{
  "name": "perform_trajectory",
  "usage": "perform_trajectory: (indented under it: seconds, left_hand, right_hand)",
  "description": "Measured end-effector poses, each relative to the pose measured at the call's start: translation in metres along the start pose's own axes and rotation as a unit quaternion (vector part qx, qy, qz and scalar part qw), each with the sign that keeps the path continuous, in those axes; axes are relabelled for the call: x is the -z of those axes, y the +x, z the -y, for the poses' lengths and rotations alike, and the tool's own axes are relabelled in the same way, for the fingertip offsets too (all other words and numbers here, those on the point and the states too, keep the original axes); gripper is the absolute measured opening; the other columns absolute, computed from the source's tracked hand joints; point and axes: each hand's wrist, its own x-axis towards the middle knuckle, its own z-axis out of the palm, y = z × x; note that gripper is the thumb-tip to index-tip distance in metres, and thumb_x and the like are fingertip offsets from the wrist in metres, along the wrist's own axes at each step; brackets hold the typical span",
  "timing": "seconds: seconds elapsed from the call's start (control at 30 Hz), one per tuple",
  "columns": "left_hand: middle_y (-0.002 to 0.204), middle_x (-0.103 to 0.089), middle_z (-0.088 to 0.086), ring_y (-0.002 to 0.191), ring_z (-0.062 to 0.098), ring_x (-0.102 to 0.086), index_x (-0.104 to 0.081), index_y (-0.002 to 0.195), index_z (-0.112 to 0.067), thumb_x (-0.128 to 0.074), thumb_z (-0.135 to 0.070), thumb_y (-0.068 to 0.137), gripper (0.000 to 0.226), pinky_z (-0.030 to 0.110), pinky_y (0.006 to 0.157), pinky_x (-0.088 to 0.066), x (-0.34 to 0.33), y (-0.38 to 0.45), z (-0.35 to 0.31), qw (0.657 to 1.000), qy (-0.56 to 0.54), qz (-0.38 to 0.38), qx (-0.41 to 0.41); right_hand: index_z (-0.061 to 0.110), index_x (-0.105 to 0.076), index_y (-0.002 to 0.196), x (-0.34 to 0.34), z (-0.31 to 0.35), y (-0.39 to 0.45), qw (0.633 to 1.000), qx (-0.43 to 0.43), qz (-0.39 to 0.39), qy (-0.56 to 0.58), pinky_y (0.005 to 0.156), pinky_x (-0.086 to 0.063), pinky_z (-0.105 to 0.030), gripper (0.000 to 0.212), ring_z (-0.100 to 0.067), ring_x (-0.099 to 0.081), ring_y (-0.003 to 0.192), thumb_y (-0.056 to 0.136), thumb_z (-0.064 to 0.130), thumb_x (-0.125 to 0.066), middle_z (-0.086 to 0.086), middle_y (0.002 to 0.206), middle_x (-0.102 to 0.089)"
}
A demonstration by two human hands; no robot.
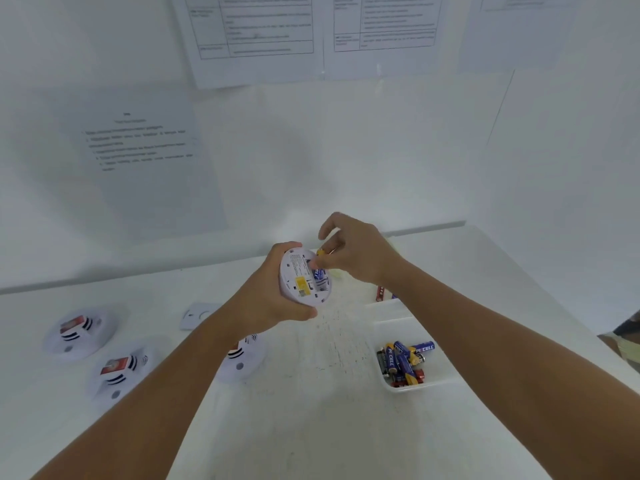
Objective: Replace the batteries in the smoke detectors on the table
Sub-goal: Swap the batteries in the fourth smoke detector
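Head view, nearest first: two bare forearms reach out over the white, scuffed worktop (329, 427). To the right sits a shallow white plastic tray (446, 379) holding a loose heap of blue-and-yellow cylindrical batteries (403, 362); these look small, smooth and apt to roll, so each is best pinched across its middle. To the left lie three round white plastic smoke detectors, face up: one (114, 372) nearest, one (242, 362) partly under the left forearm, one (81, 332) further left. A flat white cover plate (194, 315) lies just beyond them.

Further out, the left hand (277, 303) holds a fourth round white smoke detector (304, 277) above the worktop, back side towards the camera, its grip wrapped round the rim with the thumb below. That rim is the sensible hold: the shell seems light and stiff, and its battery bay stays clear. A blue battery (319, 274) sits in the bay. The right hand (353, 254) pinches a small yellow-tipped thing at the bay's upper edge, probably a second battery, though blur prevents certainty. It will likely want a firm push against a spring contact.

Beyond, printed paper sheets (145, 143) hang on the white wall.
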Motion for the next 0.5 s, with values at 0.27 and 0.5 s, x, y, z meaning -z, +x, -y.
perform_trajectory:
  seconds: [0.27, 0.5]
  left_hand:
    - [0.115, -0.061, -0.026, 0.109, 0.004, -0.065, -0.043, 0.131, -0.044, -0.095, -0.006, 0.062, 0.095, 0.025, 0.086, -0.059, 0.015, -0.014, 0.004, 0.997, -0.028, -0.069, -0.027]
    - [0.117, -0.062, -0.021, 0.113, 0.009, -0.064, -0.045, 0.133, -0.039, -0.094, -0.016, 0.056, 0.093, 0.026, 0.088, -0.057, 0.014, -0.017, 0.001, 0.992, -0.056, -0.106, -0.037]
  right_hand:
    - [0.028, -0.077, 0.118, -0.041, -0.002, -0.014, 0.989, 0.100, -0.082, -0.075, 0.075, -0.045, -0.009, 0.026, -0.003, -0.063, 0.082, 0.095, 0.037, -0.071, 0.006, 0.102, -0.064]
    - [0.028, -0.067, 0.136, -0.051, -0.007, -0.021, 0.983, 0.122, -0.086, -0.106, 0.076, -0.042, -0.009, 0.036, -0.003, -0.055, 0.089, 0.102, 0.029, -0.058, 0.009, 0.102, -0.052]
